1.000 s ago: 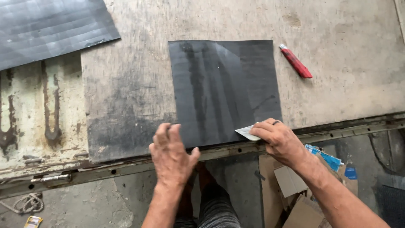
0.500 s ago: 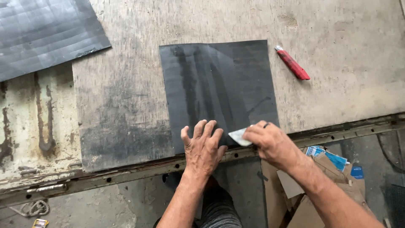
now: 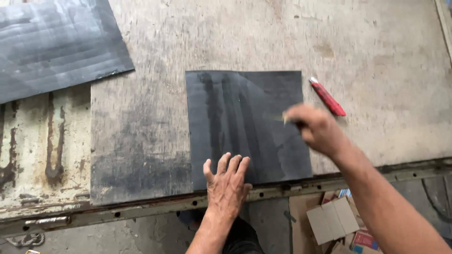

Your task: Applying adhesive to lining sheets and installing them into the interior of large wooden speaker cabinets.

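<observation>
A dark square sheet (image 3: 245,117) lies flat on the worn wooden tabletop (image 3: 263,37). My left hand (image 3: 228,183) presses flat on the sheet's near edge, fingers spread. My right hand (image 3: 316,128), blurred with motion, hovers over the sheet's right part, closed around a small pale piece (image 3: 284,118) whose tip shows at the fingers. A red utility knife (image 3: 328,97) rests on the table just right of the sheet, untouched.
A larger dark sheet (image 3: 52,47) lies at the far left. A rusty metal rail (image 3: 117,209) runs along the table's near edge. Cardboard boxes and packages (image 3: 332,218) sit on the floor below at right. My leg is under the table.
My right hand has swept with the pale piece from the sheet's near edge up and to the right. My left hand stays pressed on the near edge. The view shifted closer.
</observation>
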